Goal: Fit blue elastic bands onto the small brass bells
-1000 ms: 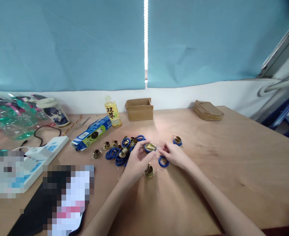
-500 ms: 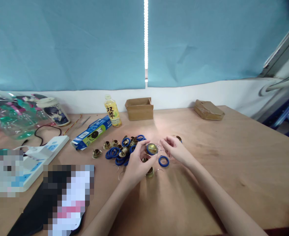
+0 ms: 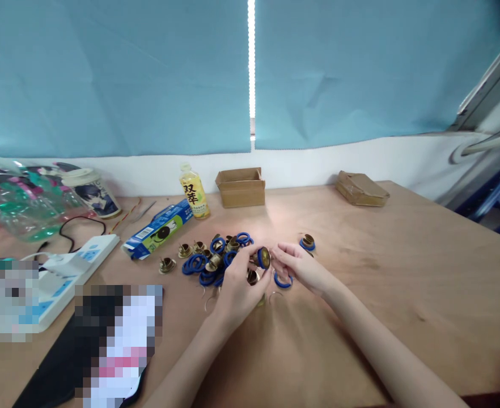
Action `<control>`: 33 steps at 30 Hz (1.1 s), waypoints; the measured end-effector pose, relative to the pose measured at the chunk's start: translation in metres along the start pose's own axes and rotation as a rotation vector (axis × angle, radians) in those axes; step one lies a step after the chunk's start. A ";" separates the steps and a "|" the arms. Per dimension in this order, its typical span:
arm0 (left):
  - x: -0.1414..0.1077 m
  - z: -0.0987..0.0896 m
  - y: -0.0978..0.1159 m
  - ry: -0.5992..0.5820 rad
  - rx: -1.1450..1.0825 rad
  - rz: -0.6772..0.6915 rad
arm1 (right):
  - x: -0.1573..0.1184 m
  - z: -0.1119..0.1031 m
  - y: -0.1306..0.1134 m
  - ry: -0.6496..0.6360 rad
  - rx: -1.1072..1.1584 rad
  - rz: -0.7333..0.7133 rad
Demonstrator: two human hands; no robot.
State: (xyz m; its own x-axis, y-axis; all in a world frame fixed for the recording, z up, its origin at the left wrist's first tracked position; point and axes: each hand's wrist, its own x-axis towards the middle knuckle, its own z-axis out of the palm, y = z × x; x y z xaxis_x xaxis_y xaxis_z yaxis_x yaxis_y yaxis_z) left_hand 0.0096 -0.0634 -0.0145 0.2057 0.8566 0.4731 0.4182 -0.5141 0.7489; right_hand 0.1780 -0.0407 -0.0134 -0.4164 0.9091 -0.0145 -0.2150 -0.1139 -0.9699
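Note:
My left hand grips a round brass fitting with a blue ring around it, held by thumb and fingers above the table. Close to the fitting's face, my right hand has its fingertips pinched together; whatever they hold is too small to make out. Under the right fingers lies a loose blue ring. Thin wire rings rest near it. To the left is a pile of brass fittings and blue rings. Beyond my right hand stands another fitting with a blue ring.
An open cardboard box and a yellow drink bottle stand near the wall. A blue carton, a power strip and a dark flat item lie left. A closed cardboard box sits back right.
The held fitting has been tilted so its face turns more to the right. My right hand has come down and left to it, uncovering the fitting beyond.

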 end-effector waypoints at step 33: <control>-0.001 -0.006 -0.006 0.075 0.266 0.285 | -0.006 0.015 -0.004 0.001 -0.336 -0.154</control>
State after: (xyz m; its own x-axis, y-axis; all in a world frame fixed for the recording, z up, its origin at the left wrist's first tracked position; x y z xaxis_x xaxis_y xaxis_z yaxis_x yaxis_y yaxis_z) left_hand 0.0012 -0.0614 -0.0168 0.2856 0.6704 0.6848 0.5704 -0.6931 0.4407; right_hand 0.1684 -0.0515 -0.0056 -0.4008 0.9058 0.1377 0.0270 0.1619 -0.9864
